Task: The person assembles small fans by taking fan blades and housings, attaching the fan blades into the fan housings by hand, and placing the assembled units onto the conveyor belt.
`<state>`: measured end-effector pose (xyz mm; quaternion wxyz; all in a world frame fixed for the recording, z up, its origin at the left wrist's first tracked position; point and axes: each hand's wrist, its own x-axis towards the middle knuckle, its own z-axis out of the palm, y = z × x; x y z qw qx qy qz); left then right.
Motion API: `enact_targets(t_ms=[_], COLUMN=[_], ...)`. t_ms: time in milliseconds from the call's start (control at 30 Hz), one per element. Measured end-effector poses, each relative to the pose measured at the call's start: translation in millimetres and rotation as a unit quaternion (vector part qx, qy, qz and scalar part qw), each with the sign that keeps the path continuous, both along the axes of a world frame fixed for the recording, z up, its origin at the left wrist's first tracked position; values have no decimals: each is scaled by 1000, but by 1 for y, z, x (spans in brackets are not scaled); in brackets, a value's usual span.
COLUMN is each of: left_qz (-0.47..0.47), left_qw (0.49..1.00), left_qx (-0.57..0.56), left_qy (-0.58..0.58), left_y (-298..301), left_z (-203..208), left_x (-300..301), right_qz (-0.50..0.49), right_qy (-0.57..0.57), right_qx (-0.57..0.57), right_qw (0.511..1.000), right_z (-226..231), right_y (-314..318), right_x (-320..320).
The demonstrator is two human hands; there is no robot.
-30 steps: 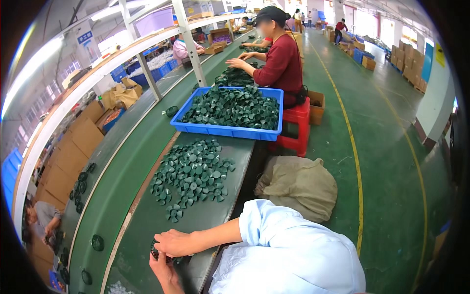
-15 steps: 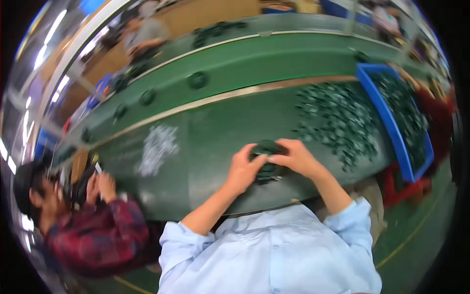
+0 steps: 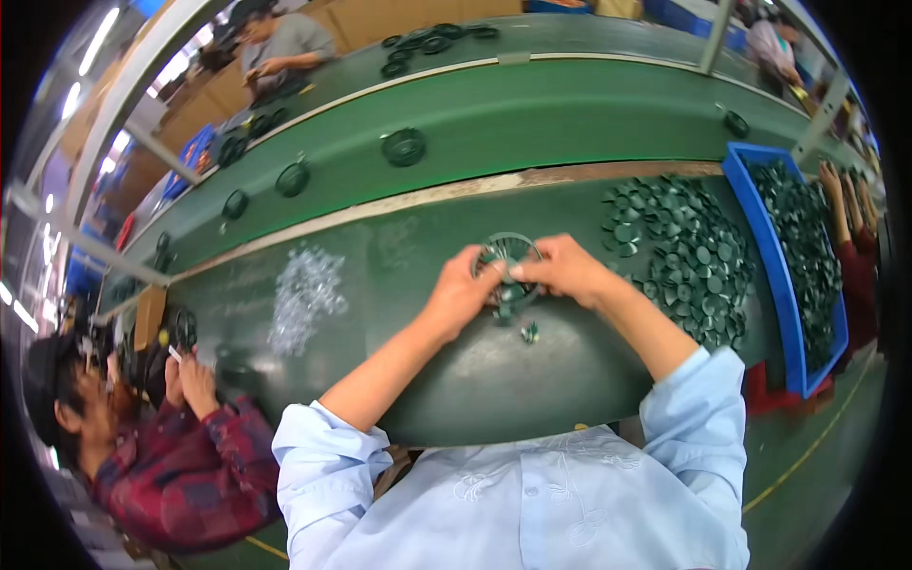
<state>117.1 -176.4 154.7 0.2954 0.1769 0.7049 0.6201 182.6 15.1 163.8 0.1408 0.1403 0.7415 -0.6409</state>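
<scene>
My left hand point(image 3: 461, 293) and my right hand point(image 3: 573, 273) both grip a round dark green part point(image 3: 513, 239) with a ribbed rim, held just over the green work table. Thumbs and fingertips press together at its middle, over a small piece I cannot make out. Part of the rim is hidden behind the fingers. Just below it, towards me, a tiny green and light-coloured piece point(image 3: 529, 332) shows; whether it lies on the table or hangs is unclear.
Small green discs point(image 3: 692, 261) are heaped at right, beside a blue bin point(image 3: 765, 256) full of them. Clear plastic bits point(image 3: 306, 296) lie at left. Beyond a ledge, a green conveyor belt point(image 3: 560, 109) carries round green parts point(image 3: 404, 146). A co-worker point(image 3: 180, 446) sits close at left.
The view has shifted and sharpened. Both hands still hold the round part, now tilted so its ribbed rim shows more. The tiny piece stands out more clearly below it.
</scene>
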Motion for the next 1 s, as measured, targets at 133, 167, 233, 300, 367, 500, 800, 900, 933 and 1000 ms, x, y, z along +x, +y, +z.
enact_targets(t_ms=[133,167,233,300,367,500,800,900,933,1000], left_qz=[65,102,141,139,90,32,-104,-215,-213,-190], left_qw=[943,868,806,738,704,677,708,809,832,859], left_qx=[-152,-119,-193,-282,-358,-428,-350,-251,-248,-214], left_qy=[288,471,541,598,607,598,604,487,449,423], left_y=[49,28,29,34,52,61,24,20,18,18], left_z=[-7,-23,-24,-31,-33,-43,7,8,10,15], left_x=[-84,-136,-190,-227,-244,-262,-102,-62,-50,-36], right_qz=[-243,-256,-282,-289,-252,-173,-63,-13,-20,-62], right_qy=[80,108,145,151,174,229,152,149,153,229], right_qx=[-172,-181,-144,-18,183,552,657,644,647,630], right_qw=[951,943,938,945,934,783,736,750,746,739], right_z=[-21,-9,1,10,7,-18,-43,-37,-41,-43], right_y=[78,76,92,114,150,160,132,134,137,146], right_x=[-36,-43,-31,-10,17,19,-25,-31,-34,-28])
